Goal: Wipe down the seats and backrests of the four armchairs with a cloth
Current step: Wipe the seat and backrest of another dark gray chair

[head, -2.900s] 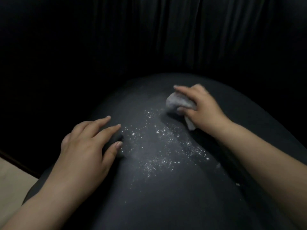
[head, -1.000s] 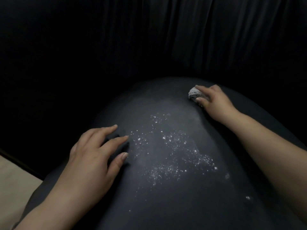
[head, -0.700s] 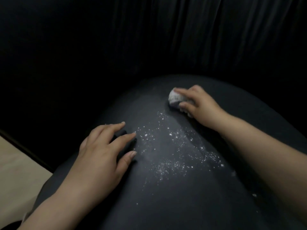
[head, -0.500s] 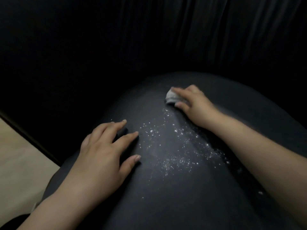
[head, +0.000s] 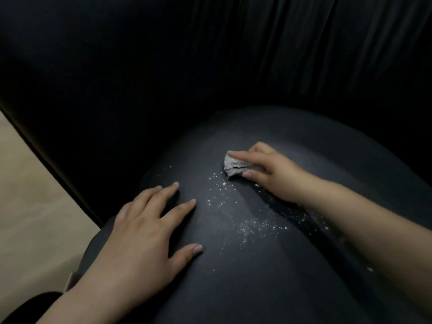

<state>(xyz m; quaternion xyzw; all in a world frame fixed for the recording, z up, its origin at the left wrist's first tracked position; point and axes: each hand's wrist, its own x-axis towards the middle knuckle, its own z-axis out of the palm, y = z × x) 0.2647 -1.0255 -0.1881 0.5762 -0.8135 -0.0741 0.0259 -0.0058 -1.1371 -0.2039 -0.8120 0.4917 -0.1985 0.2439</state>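
Observation:
A dark grey armchair seat cushion (head: 257, 277) fills the lower part of the view, with white crumbs (head: 245, 220) scattered over its middle. Behind it rises the black pleated backrest (head: 233, 66). My right hand (head: 268, 169) grips a crumpled grey-white cloth (head: 232, 166) and presses it on the seat just beyond the crumbs. My left hand (head: 145, 232) rests flat on the seat's left side, fingers spread and straight, holding nothing.
The chair's dark curved side wall (head: 70, 136) runs down the left. Beyond it lies a pale beige floor (head: 30, 218). A small white object (head: 70, 280) shows at the seat's lower left edge.
My right hand has slid the cloth nearer and to the left, up to the far edge of the crumbs. The view has shifted right, showing more floor. My left hand stays planted.

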